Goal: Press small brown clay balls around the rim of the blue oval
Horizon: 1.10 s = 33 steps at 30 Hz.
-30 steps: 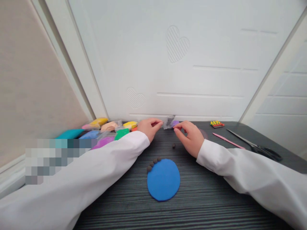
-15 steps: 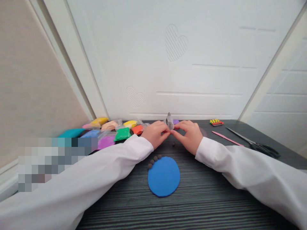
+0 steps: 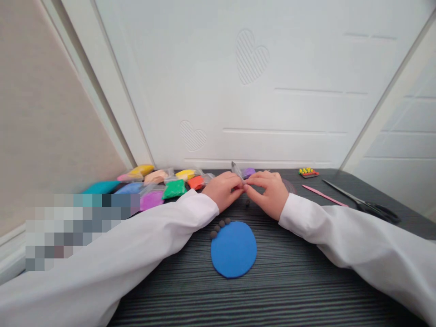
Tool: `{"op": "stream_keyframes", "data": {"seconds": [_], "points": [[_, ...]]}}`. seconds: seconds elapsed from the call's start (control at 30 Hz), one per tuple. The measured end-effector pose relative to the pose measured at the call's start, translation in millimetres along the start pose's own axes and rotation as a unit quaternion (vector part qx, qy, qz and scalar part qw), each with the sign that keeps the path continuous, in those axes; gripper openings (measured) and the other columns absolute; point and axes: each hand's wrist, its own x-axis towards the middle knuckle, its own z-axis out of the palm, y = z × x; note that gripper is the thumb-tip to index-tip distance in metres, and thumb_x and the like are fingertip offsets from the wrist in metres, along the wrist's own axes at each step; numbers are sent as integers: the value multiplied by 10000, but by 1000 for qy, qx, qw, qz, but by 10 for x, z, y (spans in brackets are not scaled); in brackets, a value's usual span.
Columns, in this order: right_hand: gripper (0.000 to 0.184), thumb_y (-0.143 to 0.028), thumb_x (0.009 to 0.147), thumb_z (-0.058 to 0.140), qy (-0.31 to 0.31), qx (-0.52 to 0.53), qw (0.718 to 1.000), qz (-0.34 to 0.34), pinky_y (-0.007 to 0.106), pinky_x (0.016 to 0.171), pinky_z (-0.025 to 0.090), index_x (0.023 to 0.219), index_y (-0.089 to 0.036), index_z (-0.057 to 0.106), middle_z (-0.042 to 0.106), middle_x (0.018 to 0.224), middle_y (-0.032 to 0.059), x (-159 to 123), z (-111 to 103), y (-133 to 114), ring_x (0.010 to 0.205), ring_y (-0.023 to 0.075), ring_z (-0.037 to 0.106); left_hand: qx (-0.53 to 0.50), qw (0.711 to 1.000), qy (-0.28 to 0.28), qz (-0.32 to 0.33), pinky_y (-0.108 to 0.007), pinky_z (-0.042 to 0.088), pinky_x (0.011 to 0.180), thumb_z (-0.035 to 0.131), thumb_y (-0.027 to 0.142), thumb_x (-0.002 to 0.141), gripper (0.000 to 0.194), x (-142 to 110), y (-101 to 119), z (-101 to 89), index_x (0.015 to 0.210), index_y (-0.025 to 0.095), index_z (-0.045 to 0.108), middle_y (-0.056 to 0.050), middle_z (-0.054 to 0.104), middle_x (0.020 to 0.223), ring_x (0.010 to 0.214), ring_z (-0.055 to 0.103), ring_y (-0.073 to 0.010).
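My left hand (image 3: 225, 189) and my right hand (image 3: 267, 191) meet near the back of the table, fingertips pinched together on the near edge of a small clear plastic bag (image 3: 236, 169). Something dark shows at the bag's upper tip. Just below my fingers lies a small dark clay ball (image 3: 247, 202). Closer to me is a flat blue clay disc (image 3: 233, 250), with several dark brown clay balls (image 3: 217, 228) in a row along its upper left edge. A purple lump (image 3: 249, 172) sits behind my right fingers, partly hidden.
Several bags of coloured clay, among them a green one (image 3: 174, 188) and a magenta one (image 3: 151, 199), lie at the left. On the right are a pink tool (image 3: 323, 195), black-handled scissors (image 3: 369, 205) and a small piece with yellow dots (image 3: 308, 172). A white panel stands behind the table.
My left hand has moved right to meet my right hand at the plastic bag. The bag stood up between them and now tilts left. The disc and balls stay in place.
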Motion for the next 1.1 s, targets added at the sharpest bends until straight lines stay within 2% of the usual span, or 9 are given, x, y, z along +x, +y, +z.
{"op": "stream_keyframes", "data": {"seconds": [0.23, 0.53, 0.77, 0.9, 1.1], "points": [[170, -277, 773, 479, -1, 2, 1000, -5, 316, 732, 285, 823, -249, 639, 634, 877, -33, 8, 11, 21, 837, 142, 522, -24, 1000, 10, -5, -226, 399, 632, 492, 216, 760, 151, 1, -13, -2, 618, 163, 502, 0, 539, 673, 687, 495, -116], [121, -238, 736, 499, 15, -13, 1000, 22, 328, 736, 260, 711, -232, 617, 638, 805, -34, 89, 80, 21, 812, 154, 523, -35, 999, -8, -28, -225, 407, 654, 507, 205, 742, 109, 26, -12, -2, 645, 168, 542, 6, 577, 696, 702, 517, -115], [126, -275, 748, 487, 35, -19, 998, 43, 334, 749, 237, 722, -249, 607, 637, 808, -46, 132, 102, 68, 809, 152, 518, -74, 991, -19, -112, -224, 416, 660, 460, 251, 764, 133, 47, -13, -13, 749, 163, 558, -3, 595, 753, 709, 538, -114], [113, -262, 736, 487, 41, -28, 998, 44, 335, 744, 225, 696, -229, 588, 626, 765, -33, 134, 100, 61, 793, 152, 512, -49, 989, -11, -136, -229, 407, 620, 435, 266, 768, 142, 52, 13, -18, 725, 169, 529, 6, 577, 713, 680, 530, -119], [94, -240, 725, 487, 48, -38, 998, 34, 329, 753, 215, 660, -208, 546, 614, 738, -34, 122, 99, 18, 797, 149, 503, -18, 991, -11, -130, -225, 395, 577, 420, 245, 760, 131, 53, 50, -21, 696, 167, 503, 5, 556, 682, 635, 512, -118]]}}
